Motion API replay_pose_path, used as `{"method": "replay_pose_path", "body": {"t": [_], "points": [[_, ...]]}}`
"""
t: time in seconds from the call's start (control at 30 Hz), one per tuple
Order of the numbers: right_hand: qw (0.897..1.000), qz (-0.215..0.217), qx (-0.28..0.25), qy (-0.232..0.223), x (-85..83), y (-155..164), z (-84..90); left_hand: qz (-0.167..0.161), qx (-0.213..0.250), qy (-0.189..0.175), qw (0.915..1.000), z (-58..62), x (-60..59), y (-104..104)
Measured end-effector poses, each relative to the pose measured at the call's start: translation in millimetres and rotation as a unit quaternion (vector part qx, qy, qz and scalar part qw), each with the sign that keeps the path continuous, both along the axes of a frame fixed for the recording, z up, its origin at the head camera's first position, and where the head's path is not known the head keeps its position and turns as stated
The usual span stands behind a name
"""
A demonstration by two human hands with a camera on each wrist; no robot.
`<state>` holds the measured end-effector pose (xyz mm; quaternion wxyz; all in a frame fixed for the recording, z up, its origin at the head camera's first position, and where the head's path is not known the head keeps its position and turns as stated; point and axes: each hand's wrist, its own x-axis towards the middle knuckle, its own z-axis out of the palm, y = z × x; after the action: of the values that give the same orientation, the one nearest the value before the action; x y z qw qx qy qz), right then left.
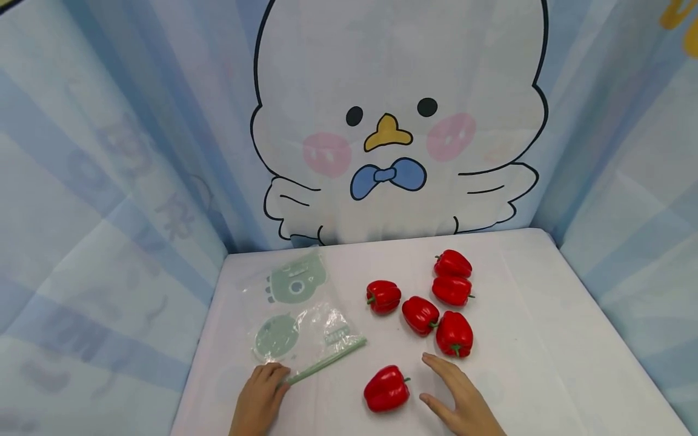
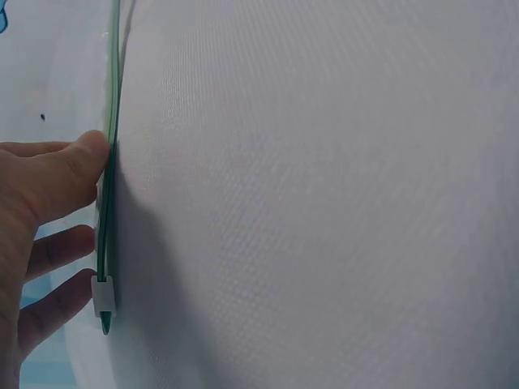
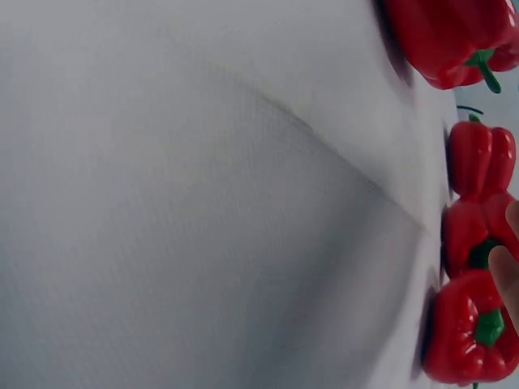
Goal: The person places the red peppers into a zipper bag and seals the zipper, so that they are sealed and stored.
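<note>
A clear zip bag [image 1: 313, 324] with green cartoon prints lies flat on the left of the table. My left hand [image 1: 260, 396] pinches its green zip edge near the front corner. In the left wrist view the thumb [image 2: 93, 150] presses that edge, and a white slider [image 2: 103, 296] sits at the strip's end. A red bell pepper [image 1: 386, 389] lies on its side between my hands. Just right of it is my right hand [image 1: 460, 396], thumb and fingers spread apart, touching nothing. Only fingertips [image 3: 507, 271] of it show in the right wrist view.
Several more red bell peppers lie in a loose group beyond my right hand, among them one pepper [image 1: 454, 334] nearest it and one [image 1: 383, 297] toward the bag. The white table [image 1: 545, 339] is bordered by a printed curtain [image 1: 392, 212] at the back and sides.
</note>
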<state>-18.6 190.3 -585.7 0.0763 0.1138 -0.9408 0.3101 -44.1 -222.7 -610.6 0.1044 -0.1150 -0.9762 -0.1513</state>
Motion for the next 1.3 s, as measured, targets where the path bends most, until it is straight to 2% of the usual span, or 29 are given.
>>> {"method": "replay_pose_path", "body": {"t": [0.13, 0.23, 0.43, 0.67, 0.83, 1.0, 1.2, 1.3], "points": [[0.999, 0.010, -0.011, -0.045, 1.7, -4.6, -0.5, -0.002, 0.003, 0.013, 0.9999, 0.3, 0.7, 0.4], [0.998, 0.021, -0.008, -0.056, 2.4, -7.3, -0.6, 0.001, 0.000, 0.015, 0.9999, 0.6, 0.7, 1.8], [0.998, 0.044, -0.014, -0.043, 2.5, -12.0, -0.9, 0.024, -0.017, -0.002, 0.9996, 0.8, 0.2, 7.5], [0.997, 0.070, -0.030, -0.035, 2.1, -17.0, -4.5, 0.019, -0.009, 0.058, 0.9981, -5.0, -1.7, 9.1], [0.996, 0.078, -0.033, -0.035, 1.7, -19.4, -7.2, 0.014, -0.003, 0.065, 0.9978, -5.0, -1.5, 11.6], [0.996, 0.083, -0.033, -0.022, 2.0, -21.4, -9.3, 0.017, -0.006, 0.053, 0.9984, -6.1, -2.9, 20.4], [0.996, 0.084, -0.036, -0.013, 2.8, -24.0, -10.8, 0.057, -0.011, -0.011, 0.9983, -2.2, -8.2, 31.5], [0.996, 0.084, -0.038, -0.022, 4.2, -25.4, -12.1, 0.067, 0.012, -0.018, 0.9975, -0.7, -10.1, 34.5]]}}
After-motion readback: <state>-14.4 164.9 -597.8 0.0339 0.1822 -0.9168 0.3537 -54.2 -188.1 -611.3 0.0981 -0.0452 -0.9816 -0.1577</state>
